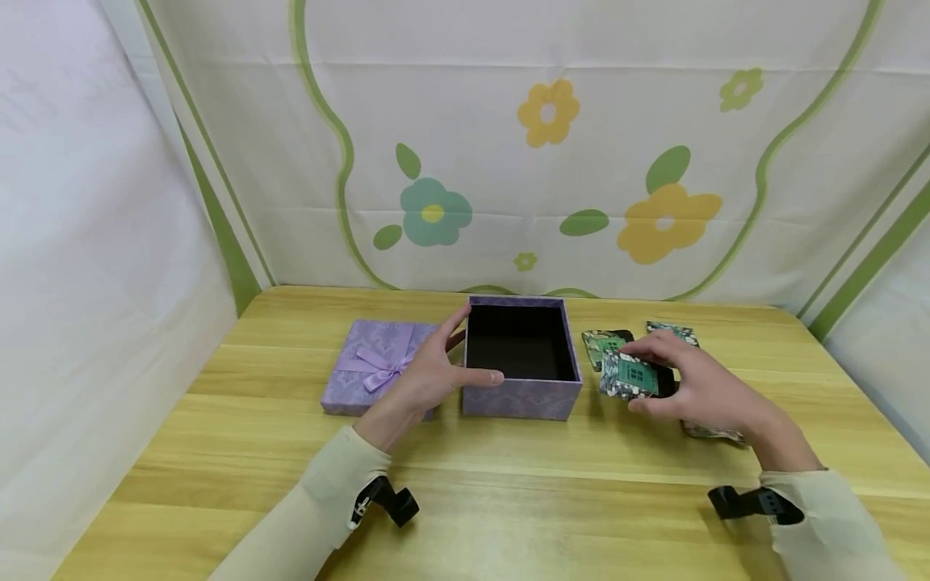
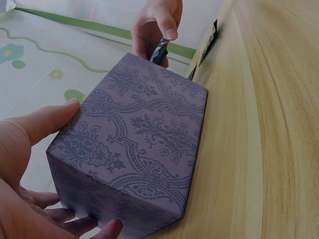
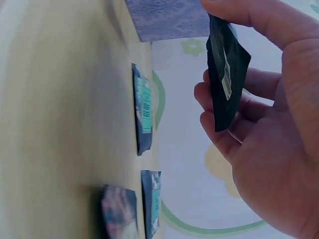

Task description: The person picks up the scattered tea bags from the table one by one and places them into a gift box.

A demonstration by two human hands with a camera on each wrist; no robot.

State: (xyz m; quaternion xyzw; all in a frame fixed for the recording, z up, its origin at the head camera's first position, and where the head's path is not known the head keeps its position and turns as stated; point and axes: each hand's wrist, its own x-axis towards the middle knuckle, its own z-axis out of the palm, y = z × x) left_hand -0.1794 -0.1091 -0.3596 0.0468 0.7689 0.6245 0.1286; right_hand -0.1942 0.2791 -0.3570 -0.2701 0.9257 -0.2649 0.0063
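An open purple box (image 1: 519, 398) with a damask pattern and a black inside stands on the table. My left hand (image 1: 430, 373) holds its left side, thumb at the near rim and fingers toward the far corner. In the left wrist view the fingers lie against the wall of the box (image 2: 144, 129). To the right of the box, my right hand (image 1: 701, 383) pinches a small foil sachet (image 1: 634, 376) with a green label and floral print, raised above the table. The right wrist view shows the dark back of this sachet (image 3: 227, 74) between thumb and fingers.
The purple lid (image 1: 370, 339) with a ribbon bow lies left of the box, partly behind my left hand. Other sachets lie on the right: one (image 1: 599, 343) beside the box, one (image 1: 676, 329) farther back, one (image 1: 715, 433) nearer. A flowered cloth (image 1: 465, 121) hangs behind the table.
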